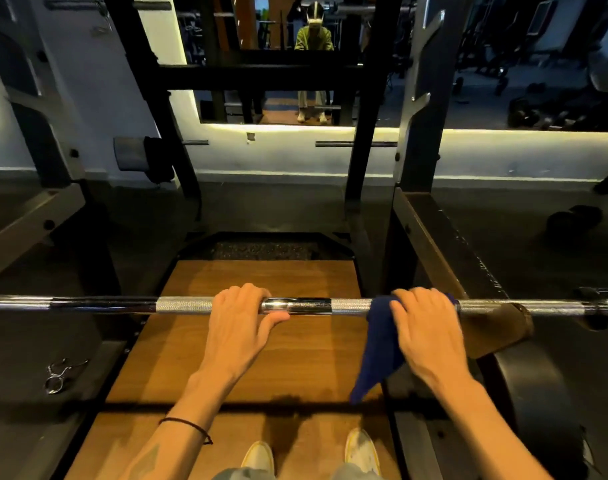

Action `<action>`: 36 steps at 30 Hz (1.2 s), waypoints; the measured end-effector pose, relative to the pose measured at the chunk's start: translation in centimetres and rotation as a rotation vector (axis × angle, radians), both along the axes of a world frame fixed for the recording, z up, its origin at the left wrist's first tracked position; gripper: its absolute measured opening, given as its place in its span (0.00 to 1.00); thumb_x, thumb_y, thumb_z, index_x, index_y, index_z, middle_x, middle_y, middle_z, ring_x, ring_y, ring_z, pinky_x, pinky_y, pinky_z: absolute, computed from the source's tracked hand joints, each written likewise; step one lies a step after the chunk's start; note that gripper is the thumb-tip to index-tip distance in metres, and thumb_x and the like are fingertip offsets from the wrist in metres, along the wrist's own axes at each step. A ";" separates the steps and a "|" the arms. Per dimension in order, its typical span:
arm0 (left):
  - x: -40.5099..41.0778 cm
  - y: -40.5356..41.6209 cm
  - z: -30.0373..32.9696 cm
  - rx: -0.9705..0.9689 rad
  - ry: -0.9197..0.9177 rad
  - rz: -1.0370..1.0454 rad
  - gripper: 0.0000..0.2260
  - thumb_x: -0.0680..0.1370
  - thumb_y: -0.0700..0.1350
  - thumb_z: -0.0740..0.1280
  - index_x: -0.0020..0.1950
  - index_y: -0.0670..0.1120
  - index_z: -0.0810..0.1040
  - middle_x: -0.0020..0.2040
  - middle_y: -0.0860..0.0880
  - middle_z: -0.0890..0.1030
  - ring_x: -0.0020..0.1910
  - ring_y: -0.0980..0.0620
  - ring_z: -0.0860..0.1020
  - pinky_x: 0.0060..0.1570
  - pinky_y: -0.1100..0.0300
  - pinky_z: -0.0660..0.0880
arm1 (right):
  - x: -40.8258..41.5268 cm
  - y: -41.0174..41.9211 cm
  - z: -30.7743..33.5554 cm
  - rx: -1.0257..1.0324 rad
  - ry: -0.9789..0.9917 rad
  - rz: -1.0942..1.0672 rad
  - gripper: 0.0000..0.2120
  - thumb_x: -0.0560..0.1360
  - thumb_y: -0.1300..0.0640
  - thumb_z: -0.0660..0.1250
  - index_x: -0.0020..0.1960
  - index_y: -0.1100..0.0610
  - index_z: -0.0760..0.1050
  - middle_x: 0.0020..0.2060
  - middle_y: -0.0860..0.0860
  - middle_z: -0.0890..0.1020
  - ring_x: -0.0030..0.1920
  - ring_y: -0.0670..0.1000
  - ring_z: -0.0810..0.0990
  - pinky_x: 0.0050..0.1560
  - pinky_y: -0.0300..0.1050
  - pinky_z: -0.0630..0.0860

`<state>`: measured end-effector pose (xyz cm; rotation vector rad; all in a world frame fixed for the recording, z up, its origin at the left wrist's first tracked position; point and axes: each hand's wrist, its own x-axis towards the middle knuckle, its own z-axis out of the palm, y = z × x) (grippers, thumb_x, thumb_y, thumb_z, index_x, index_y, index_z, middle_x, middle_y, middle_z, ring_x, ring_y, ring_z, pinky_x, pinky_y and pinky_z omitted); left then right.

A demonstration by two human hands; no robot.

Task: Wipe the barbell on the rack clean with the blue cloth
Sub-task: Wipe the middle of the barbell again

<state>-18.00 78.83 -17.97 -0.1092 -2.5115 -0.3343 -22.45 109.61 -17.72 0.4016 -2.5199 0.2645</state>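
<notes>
The right hand [425,327] wraps the cloth [382,341] round the bar [184,304]; keep those curled fingers snug while sliding (left hand [242,317] clasps, steadying).

dark blue cloth [382,344], chrome knurled barbell [184,304], brown wooden platform [261,348], seemingly yellow-white shoes [361,450]

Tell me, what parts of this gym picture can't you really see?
- Barbell ends: cut off by both edges of the head view.
- Bar under the blue cloth: covered by the cloth and the right hand.
- Fingers of the left hand: their tips curl over the bar, out of sight.
- Person in the mirror: too small and dim for detail.
- Clip on the floor: too small to name surely.
</notes>
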 end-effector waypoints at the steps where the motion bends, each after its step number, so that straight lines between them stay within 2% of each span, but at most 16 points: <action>1: 0.3 0.5 -0.4 0.039 0.036 0.011 0.19 0.78 0.66 0.61 0.50 0.51 0.75 0.43 0.57 0.71 0.41 0.55 0.68 0.46 0.59 0.61 | 0.3 0.6 -0.3 -0.014 0.003 -0.037 0.19 0.82 0.51 0.53 0.55 0.57 0.80 0.45 0.52 0.80 0.48 0.56 0.77 0.57 0.55 0.71; 3: 0.8 1.7 -1.3 0.155 0.096 0.043 0.15 0.78 0.60 0.67 0.53 0.48 0.75 0.47 0.54 0.72 0.46 0.53 0.70 0.52 0.62 0.62 | 0.8 -0.3 -1.0 -0.065 0.001 -0.124 0.20 0.82 0.51 0.52 0.58 0.58 0.80 0.50 0.53 0.81 0.53 0.57 0.77 0.65 0.57 0.68; 5: 1.1 2.8 -2.0 0.232 0.156 0.085 0.15 0.75 0.52 0.72 0.56 0.45 0.76 0.50 0.50 0.74 0.51 0.50 0.72 0.62 0.64 0.60 | 1.2 -2.9 -1.1 -0.103 -0.021 -0.144 0.18 0.82 0.51 0.52 0.56 0.55 0.79 0.50 0.52 0.80 0.54 0.56 0.77 0.67 0.57 0.66; 7: 1.2 3.1 -2.3 0.237 0.208 0.106 0.16 0.72 0.45 0.76 0.56 0.43 0.77 0.50 0.48 0.76 0.53 0.48 0.73 0.67 0.59 0.62 | 1.4 -6.3 -0.7 -0.113 -0.050 -0.030 0.14 0.82 0.53 0.52 0.52 0.52 0.77 0.46 0.48 0.78 0.49 0.55 0.76 0.61 0.55 0.69; 9: 1.2 3.2 -2.2 0.218 0.188 0.119 0.19 0.69 0.42 0.79 0.55 0.44 0.77 0.50 0.48 0.77 0.53 0.48 0.75 0.64 0.52 0.68 | 1.7 -10.6 0.0 -0.076 -0.082 0.089 0.13 0.81 0.52 0.52 0.49 0.50 0.75 0.43 0.47 0.77 0.45 0.54 0.76 0.53 0.54 0.70; 10: 1.3 3.1 -1.9 0.198 0.144 0.125 0.19 0.68 0.42 0.79 0.55 0.46 0.76 0.50 0.49 0.76 0.52 0.48 0.75 0.61 0.53 0.70 | 2.0 -12.7 0.1 -0.048 -0.107 0.131 0.13 0.82 0.51 0.52 0.51 0.50 0.75 0.43 0.47 0.78 0.45 0.53 0.75 0.52 0.53 0.70; 12: 1.1 2.1 -0.6 0.117 0.038 0.120 0.18 0.68 0.46 0.78 0.52 0.49 0.75 0.48 0.52 0.75 0.48 0.51 0.74 0.52 0.58 0.68 | 2.2 -15.1 0.3 -0.011 -0.119 0.189 0.15 0.82 0.49 0.51 0.54 0.49 0.75 0.44 0.47 0.78 0.45 0.52 0.75 0.52 0.51 0.71; 14: 0.4 0.2 1.7 0.001 -0.059 0.040 0.16 0.70 0.56 0.76 0.51 0.52 0.75 0.45 0.55 0.75 0.44 0.52 0.74 0.45 0.56 0.68 | 1.9 -14.1 0.4 0.015 -0.098 0.253 0.14 0.83 0.48 0.52 0.56 0.50 0.75 0.44 0.46 0.78 0.45 0.52 0.76 0.49 0.50 0.73; 17: -2.5 -2.3 5.3 -0.005 -0.415 -0.120 0.27 0.70 0.75 0.61 0.50 0.53 0.78 0.43 0.56 0.77 0.43 0.55 0.76 0.44 0.55 0.76 | 1.2 -8.5 -0.1 0.001 -0.078 0.213 0.16 0.82 0.48 0.54 0.57 0.54 0.78 0.46 0.50 0.79 0.46 0.55 0.78 0.50 0.54 0.75; 19: -3.5 -2.3 6.0 -0.062 -0.649 -0.141 0.31 0.68 0.79 0.53 0.43 0.54 0.79 0.43 0.54 0.77 0.43 0.57 0.75 0.45 0.55 0.77 | 0.9 -3.9 -0.1 -0.021 -0.058 0.105 0.19 0.82 0.48 0.54 0.59 0.56 0.79 0.49 0.51 0.81 0.50 0.56 0.79 0.56 0.52 0.72; 21: -3.5 -1.8 5.4 -0.138 -0.703 -0.134 0.30 0.69 0.78 0.48 0.38 0.55 0.74 0.42 0.53 0.75 0.43 0.55 0.75 0.45 0.54 0.76 | 1.1 -1.2 0.1 -0.022 -0.047 0.064 0.20 0.82 0.49 0.55 0.61 0.57 0.80 0.52 0.51 0.82 0.52 0.55 0.79 0.59 0.50 0.69; 26: -2.9 -1.7 4.0 -0.118 -0.592 -0.126 0.26 0.74 0.75 0.48 0.42 0.56 0.73 0.37 0.56 0.77 0.37 0.57 0.76 0.38 0.62 0.73 | 1.3 -3.4 -0.2 -0.127 -0.058 -0.042 0.20 0.82 0.50 0.53 0.59 0.55 0.81 0.50 0.49 0.82 0.52 0.54 0.79 0.63 0.54 0.69; 28: -2.6 -1.5 3.7 -0.097 -0.550 -0.101 0.25 0.72 0.76 0.49 0.43 0.59 0.73 0.36 0.57 0.77 0.36 0.59 0.76 0.41 0.60 0.75 | 1.4 -5.8 0.1 -0.117 -0.077 -0.005 0.19 0.82 0.50 0.53 0.59 0.53 0.81 0.48 0.48 0.82 0.50 0.53 0.80 0.60 0.52 0.71; 30: -2.2 -1.6 2.9 -0.109 -0.394 -0.089 0.24 0.73 0.76 0.51 0.44 0.59 0.74 0.36 0.58 0.78 0.37 0.59 0.77 0.40 0.58 0.74 | 1.6 -9.5 0.8 -0.056 -0.113 0.067 0.20 0.81 0.50 0.52 0.59 0.52 0.81 0.45 0.47 0.82 0.46 0.52 0.80 0.53 0.51 0.74; 33: -1.3 -1.2 1.2 -0.134 -0.110 -0.112 0.17 0.76 0.67 0.59 0.49 0.57 0.77 0.41 0.57 0.79 0.40 0.53 0.77 0.41 0.54 0.71 | 2.1 -14.8 1.6 0.000 -0.179 0.178 0.21 0.81 0.49 0.47 0.56 0.50 0.78 0.43 0.47 0.80 0.44 0.53 0.78 0.50 0.52 0.74; 36: -0.4 -0.3 -0.2 -0.084 -0.023 -0.059 0.12 0.73 0.57 0.65 0.53 0.53 0.76 0.44 0.55 0.77 0.43 0.50 0.75 0.45 0.52 0.69 | 2.2 -15.6 1.5 0.028 -0.199 0.236 0.22 0.82 0.48 0.46 0.61 0.50 0.77 0.46 0.47 0.80 0.45 0.53 0.77 0.51 0.52 0.74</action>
